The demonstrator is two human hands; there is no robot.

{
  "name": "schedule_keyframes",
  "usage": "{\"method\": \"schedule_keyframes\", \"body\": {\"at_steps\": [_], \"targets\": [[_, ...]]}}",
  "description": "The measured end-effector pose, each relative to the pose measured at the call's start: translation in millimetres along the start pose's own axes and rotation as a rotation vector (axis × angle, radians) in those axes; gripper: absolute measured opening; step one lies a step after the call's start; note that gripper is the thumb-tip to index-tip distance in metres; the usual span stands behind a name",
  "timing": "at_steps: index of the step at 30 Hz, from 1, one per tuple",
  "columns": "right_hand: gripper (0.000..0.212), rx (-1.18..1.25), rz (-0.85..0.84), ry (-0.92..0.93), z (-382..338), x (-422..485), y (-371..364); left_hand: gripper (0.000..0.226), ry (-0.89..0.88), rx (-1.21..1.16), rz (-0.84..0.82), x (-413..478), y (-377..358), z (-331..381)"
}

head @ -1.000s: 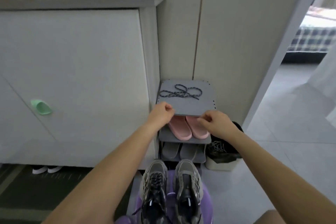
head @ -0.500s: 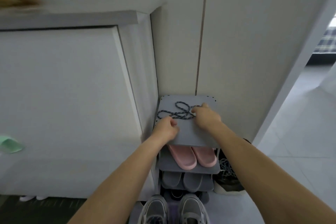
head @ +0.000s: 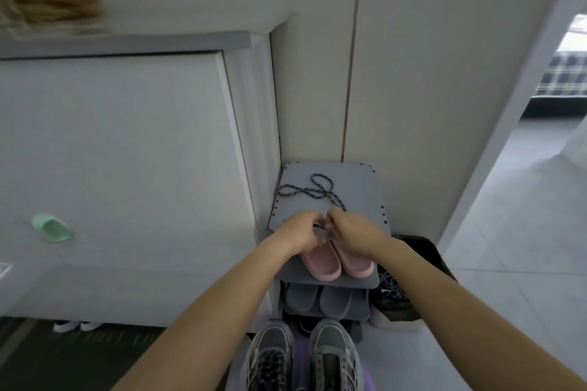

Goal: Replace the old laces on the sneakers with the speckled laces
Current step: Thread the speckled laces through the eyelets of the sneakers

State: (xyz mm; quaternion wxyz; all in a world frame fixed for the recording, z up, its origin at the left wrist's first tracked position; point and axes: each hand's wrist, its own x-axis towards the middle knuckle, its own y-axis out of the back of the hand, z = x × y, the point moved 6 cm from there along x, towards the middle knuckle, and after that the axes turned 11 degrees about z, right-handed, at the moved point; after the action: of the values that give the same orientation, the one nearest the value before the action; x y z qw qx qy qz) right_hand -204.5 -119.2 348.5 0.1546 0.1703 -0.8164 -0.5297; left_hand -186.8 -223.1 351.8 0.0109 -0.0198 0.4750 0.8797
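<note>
Both hands meet at the front edge of the grey shoe rack (head: 362, 187), which stands in the corner between the white cabinet (head: 127, 152) and the wall. The left hand (head: 298, 232) and right hand (head: 352, 232) have their fingers curled in, knuckles almost touching. Each seems to pinch one end of the speckled lace (head: 313, 192), with a short dark bit of it showing between them; the fingertips are blurry, so the exact hold is hard to tell. The rest of the lace lies in loose loops on the rack's top board, trailing from the right hand toward the back. Pink slippers (head: 333, 259) sit on the shelf just under the hands, and grey slippers (head: 320, 298) on the shelf below that. The sneakers (head: 333, 355) stand side by side at the bottom edge of the view, toes toward the rack, on something purple (head: 367, 379); the one on the left has dark laces. A dark bag (head: 419, 254) holding tangled cords sits on the floor just right of the rack. There is a green hook (head: 52, 228) on the cabinet front, and white shoes (head: 76, 325) peek out under the cabinet.
</note>
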Motion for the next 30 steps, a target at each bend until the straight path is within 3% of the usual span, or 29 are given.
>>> {"method": "schedule_keyframes", "body": {"at_steps": [3,8,13,18,23,26,30], "targets": [[0.013,0.050,0.087,0.014,-6.2,-26.5,14.9,0.014,-0.016,-0.139,0.043,-19.8,5.1,-0.8],[0.025,-0.112,0.094,-0.005,9.6,-70.5,39.1,0.024,0.131,-0.400,0.216,-46.9,33.1,-15.6],[0.028,-0.052,0.190,-0.165,37.9,-107.1,51.4,0.026,0.340,-0.806,0.317,-77.9,52.6,-35.5],[0.045,0.009,0.279,-0.323,53.5,-142.4,49.7,0.022,0.382,-0.817,0.287,-102.7,57.3,-48.8],[0.050,-0.050,0.032,-0.398,63.0,-177.3,33.7,0.018,0.523,-1.015,0.353,-121.9,57.3,-67.5],[0.053,-0.056,-0.056,-0.415,66.6,-191.4,21.3,0.020,0.533,-0.965,0.189,-135.1,44.0,-64.5],[0.054,-0.186,-0.026,-0.415,55.9,-195.9,12.8,0.021,0.404,-0.795,-0.085,-151.8,11.6,-39.8]]}}
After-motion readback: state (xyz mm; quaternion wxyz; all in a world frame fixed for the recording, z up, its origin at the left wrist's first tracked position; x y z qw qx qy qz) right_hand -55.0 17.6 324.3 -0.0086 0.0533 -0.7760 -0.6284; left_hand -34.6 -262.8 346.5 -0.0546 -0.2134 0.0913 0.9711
